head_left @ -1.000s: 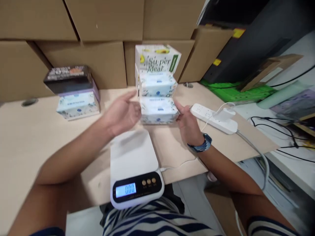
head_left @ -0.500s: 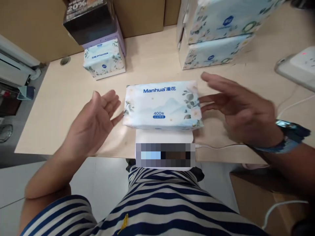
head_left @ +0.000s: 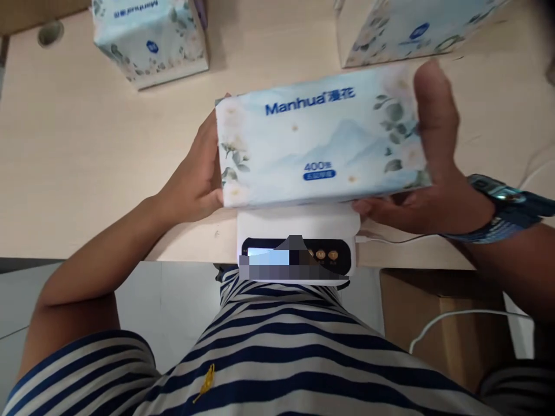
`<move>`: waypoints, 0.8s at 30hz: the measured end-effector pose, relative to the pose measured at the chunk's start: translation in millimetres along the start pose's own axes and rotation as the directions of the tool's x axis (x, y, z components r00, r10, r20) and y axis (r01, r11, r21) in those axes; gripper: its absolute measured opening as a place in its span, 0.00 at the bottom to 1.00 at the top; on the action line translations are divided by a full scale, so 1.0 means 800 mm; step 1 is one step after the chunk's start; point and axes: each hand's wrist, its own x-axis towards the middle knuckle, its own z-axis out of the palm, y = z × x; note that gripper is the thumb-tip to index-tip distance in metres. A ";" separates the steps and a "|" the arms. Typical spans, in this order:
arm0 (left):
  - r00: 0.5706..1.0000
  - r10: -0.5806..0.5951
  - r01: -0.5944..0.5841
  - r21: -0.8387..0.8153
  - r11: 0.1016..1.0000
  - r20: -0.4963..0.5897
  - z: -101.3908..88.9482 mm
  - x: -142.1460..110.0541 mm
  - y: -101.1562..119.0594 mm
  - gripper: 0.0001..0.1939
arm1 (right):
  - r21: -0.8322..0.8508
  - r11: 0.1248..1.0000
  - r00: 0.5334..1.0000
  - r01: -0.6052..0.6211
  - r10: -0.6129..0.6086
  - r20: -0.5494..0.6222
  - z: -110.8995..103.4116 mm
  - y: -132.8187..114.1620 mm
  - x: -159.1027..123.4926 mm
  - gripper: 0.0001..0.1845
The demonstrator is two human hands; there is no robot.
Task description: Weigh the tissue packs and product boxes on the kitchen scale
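A pale blue Manhua tissue pack with a floral print is held over a white digital scale at the near edge of the desk. My left hand grips the pack's left end. My right hand, with a blue watch on the wrist, clasps the right end, thumb on top and fingers underneath. Whether the pack rests on the scale's platform or hangs just above it I cannot tell.
Another tissue pack lies at the far left of the beige desk, and a stack of packs stands at the far right. A cardboard box and a white cable are on the floor to the right.
Half a second ago both hands were open beside the pack lying on the scale. Now both have closed on its ends, and the view has moved closer and lower.
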 end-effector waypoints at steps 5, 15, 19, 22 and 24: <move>0.979 0.061 -0.057 -0.025 0.998 0.193 -0.013 0.008 0.010 0.61 | -0.059 0.998 0.999 0.019 -0.017 0.032 -0.009 0.007 -0.011 0.65; 0.839 0.482 -0.531 0.182 0.828 0.254 -0.023 -0.003 -0.042 0.60 | 0.063 0.998 0.999 -0.003 0.000 0.048 -0.007 0.001 -0.003 0.74; 0.810 0.533 -0.575 0.148 0.805 0.246 -0.024 -0.004 -0.045 0.57 | -0.025 1.000 0.999 0.013 -0.012 0.030 -0.010 -0.007 -0.002 0.68; 0.858 0.453 -0.497 0.169 0.851 0.242 -0.022 -0.004 -0.033 0.58 | -0.043 0.999 0.999 -0.021 0.022 0.029 -0.010 -0.012 -0.004 0.68; 0.907 0.355 -0.396 0.170 0.903 0.227 -0.021 -0.004 -0.024 0.58 | -0.046 0.998 0.999 -0.039 0.041 0.023 -0.008 -0.015 -0.005 0.69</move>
